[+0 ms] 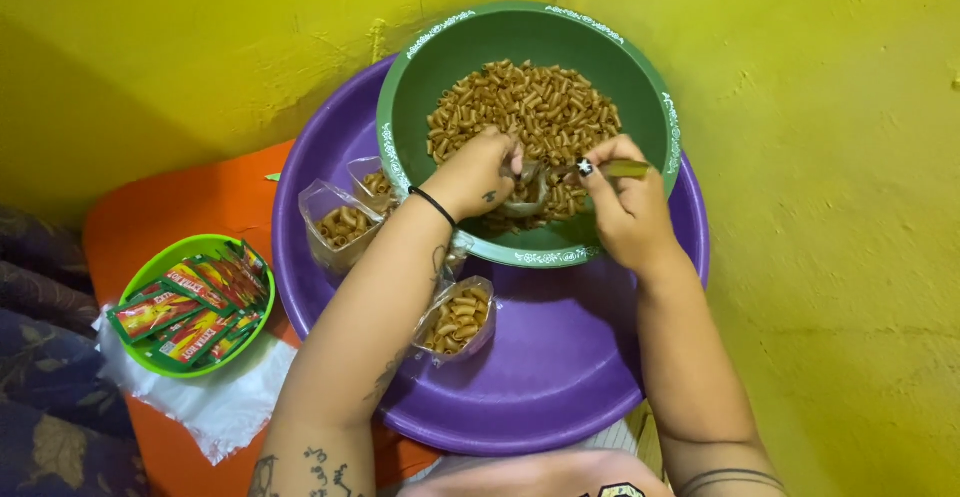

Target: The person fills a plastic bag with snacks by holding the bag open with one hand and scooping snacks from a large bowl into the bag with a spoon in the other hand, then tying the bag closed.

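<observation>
A green bowl [640, 87] full of brown elbow macaroni [530, 102] rests tilted in a big purple basin [560, 357]. My left hand [478, 172] reaches into the bowl and pinches a small clear plastic bag [527, 197] at its near edge. My right hand [625, 207] grips a spoon [625, 168] by its greenish handle, its bowl at the bag's mouth. A black band circles my left wrist.
Three filled clear bags of macaroni [340, 225] [372, 182] [458, 319] lie in the purple basin. A light green bowl [165, 257] of red sachets [190, 302] sits at left on an orange surface [200, 202], over clear plastic bags [215, 407]. Yellow walls close in behind and at right.
</observation>
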